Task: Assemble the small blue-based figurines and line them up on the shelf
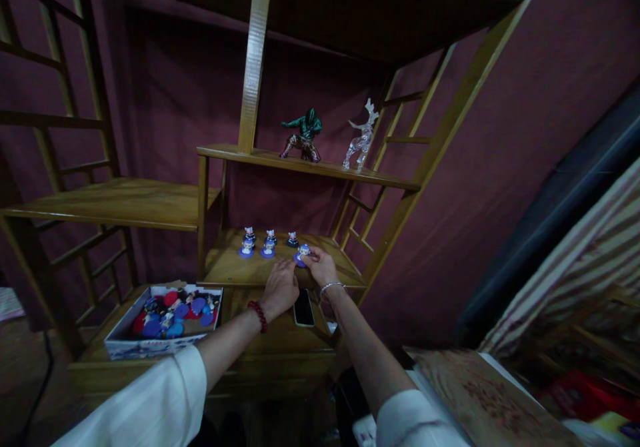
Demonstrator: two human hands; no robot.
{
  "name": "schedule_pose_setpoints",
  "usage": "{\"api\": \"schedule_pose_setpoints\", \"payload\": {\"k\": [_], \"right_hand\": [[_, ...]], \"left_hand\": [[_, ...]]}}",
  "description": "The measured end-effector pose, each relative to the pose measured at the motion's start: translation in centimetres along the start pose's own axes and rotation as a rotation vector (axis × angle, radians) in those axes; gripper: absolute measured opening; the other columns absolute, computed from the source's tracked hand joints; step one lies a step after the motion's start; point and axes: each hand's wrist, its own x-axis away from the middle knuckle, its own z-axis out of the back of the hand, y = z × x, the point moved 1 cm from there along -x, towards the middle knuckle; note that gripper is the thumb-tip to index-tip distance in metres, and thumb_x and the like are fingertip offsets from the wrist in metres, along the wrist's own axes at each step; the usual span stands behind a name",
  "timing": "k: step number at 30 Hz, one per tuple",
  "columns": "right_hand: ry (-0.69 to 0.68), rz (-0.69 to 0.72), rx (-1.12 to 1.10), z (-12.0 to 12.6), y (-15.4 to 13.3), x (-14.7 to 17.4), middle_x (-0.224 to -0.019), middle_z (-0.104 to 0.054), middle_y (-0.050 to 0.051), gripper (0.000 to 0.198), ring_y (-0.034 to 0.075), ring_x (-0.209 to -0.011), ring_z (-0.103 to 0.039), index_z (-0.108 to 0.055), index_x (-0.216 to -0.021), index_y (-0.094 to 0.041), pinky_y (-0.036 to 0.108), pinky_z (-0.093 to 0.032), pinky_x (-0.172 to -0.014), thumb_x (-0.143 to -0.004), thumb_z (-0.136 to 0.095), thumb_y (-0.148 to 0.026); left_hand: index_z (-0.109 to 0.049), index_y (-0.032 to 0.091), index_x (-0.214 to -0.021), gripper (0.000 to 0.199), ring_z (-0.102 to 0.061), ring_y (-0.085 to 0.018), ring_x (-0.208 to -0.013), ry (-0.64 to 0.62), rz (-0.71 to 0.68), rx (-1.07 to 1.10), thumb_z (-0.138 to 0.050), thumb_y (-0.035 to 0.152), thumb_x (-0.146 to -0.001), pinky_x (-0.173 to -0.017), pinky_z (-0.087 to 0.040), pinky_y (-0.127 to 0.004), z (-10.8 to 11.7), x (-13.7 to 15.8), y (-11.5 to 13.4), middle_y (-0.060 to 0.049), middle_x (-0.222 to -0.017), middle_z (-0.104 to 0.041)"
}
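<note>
A small blue-and-white figurine [303, 252] on a round purple base is pinched in the fingers of my right hand [324, 269], low over the front of the lower shelf board [235, 273]. My left hand [281, 288] is just left of it, palm down with fingers stretched forward. Its fingertips reach close to the base; whether they touch it I cannot tell. To the left stand two matching figurines, one at the far left [246, 248] and one nearer [268, 248]. Behind is a row of three dark-based figurines [293, 239].
A white box [160, 347] full of jumbled figurines stands at lower left. A black phone [303, 308] lies below my hands. On the board above are a green-and-bronze crouching statue [303, 133] and a clear deer statue [361, 141]. Wooden posts [203, 217] frame the shelf.
</note>
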Motion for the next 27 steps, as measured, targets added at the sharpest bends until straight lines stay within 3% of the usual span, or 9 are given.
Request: {"api": "schedule_pose_setpoints", "payload": {"k": [5, 18, 23, 27], "right_hand": [[0.007, 0.027, 0.037, -0.3, 0.7, -1.4, -0.074, -0.066, 0.0, 0.024, 0.015, -0.068, -0.062, -0.061, -0.08, -0.018, 0.028, -0.051, -0.068, -0.057, -0.062, -0.023], [0.002, 0.047, 0.087, -0.6, 2.4, -3.5, -0.073, -0.066, 0.0, 0.021, 0.015, -0.069, -0.061, -0.061, -0.079, -0.018, 0.03, -0.049, -0.072, -0.058, -0.06, -0.019], [-0.034, 0.059, 0.109, -0.8, 2.8, -3.6, -0.075, -0.066, -0.001, 0.021, 0.014, -0.071, -0.062, -0.061, -0.081, -0.02, 0.03, -0.049, -0.074, -0.06, -0.06, -0.018], [-0.043, 0.061, 0.093, -0.9, 2.9, -3.7, -0.074, -0.066, -0.002, 0.019, 0.014, -0.069, -0.062, -0.061, -0.079, -0.021, 0.029, -0.05, -0.074, -0.06, -0.06, -0.017]], "left_hand": [[-0.049, 0.009, -0.116, 0.048, -0.039, -0.022, -0.119, -0.035, -0.102, 0.002, -0.037, 0.003, -0.069, -0.104, -0.025, -0.04, -0.3, -0.8, -1.0, -0.014, -0.12, -0.052], [-0.044, -0.003, -0.118, 0.044, -0.032, -0.024, -0.124, -0.091, -0.134, -0.145, -0.032, 0.012, -0.078, -0.104, -0.023, -0.038, -1.5, -2.8, -2.6, -0.023, -0.126, -0.044], [-0.046, 0.005, -0.117, 0.043, -0.034, -0.024, -0.123, -0.072, -0.126, -0.066, -0.035, 0.01, -0.076, -0.103, -0.024, -0.041, -1.6, -3.2, -2.9, -0.019, -0.123, -0.048], [-0.046, 0.002, -0.117, 0.044, -0.035, -0.024, -0.122, -0.087, -0.128, -0.089, -0.035, 0.008, -0.074, -0.103, -0.024, -0.038, -2.0, -3.5, -3.2, -0.021, -0.121, -0.049]]}}
